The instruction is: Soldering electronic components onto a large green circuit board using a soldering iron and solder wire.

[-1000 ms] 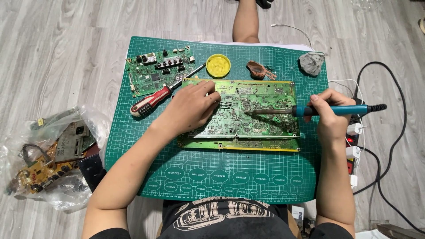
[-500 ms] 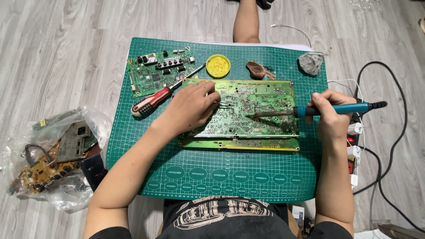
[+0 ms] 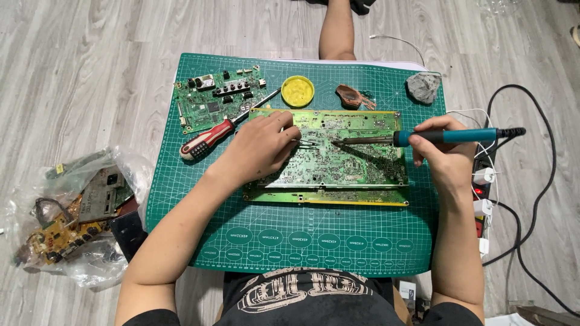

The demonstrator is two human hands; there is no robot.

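Observation:
A large green circuit board [image 3: 347, 163] lies solder side up on a green cutting mat [image 3: 290, 232]. My left hand [image 3: 261, 148] rests on the board's left part and pinches thin metal tweezers [image 3: 307, 143] whose tips point right. My right hand [image 3: 444, 151] grips a blue-handled soldering iron [image 3: 447, 136]. Its dark metal tip [image 3: 338, 141] reaches left to the middle of the board, close to the tweezer tips.
On the mat lie a smaller green board [image 3: 214, 99], a red-and-black screwdriver [image 3: 208, 140], a yellow round tin [image 3: 298, 90], a brown holder [image 3: 351, 96] and a grey sponge [image 3: 423, 87]. A clear bag of boards [image 3: 66, 211] sits left; a power strip with cables [image 3: 483, 187] sits right.
The soldering iron's tip has slid left along the board toward my left hand. My left hand has stayed almost still.

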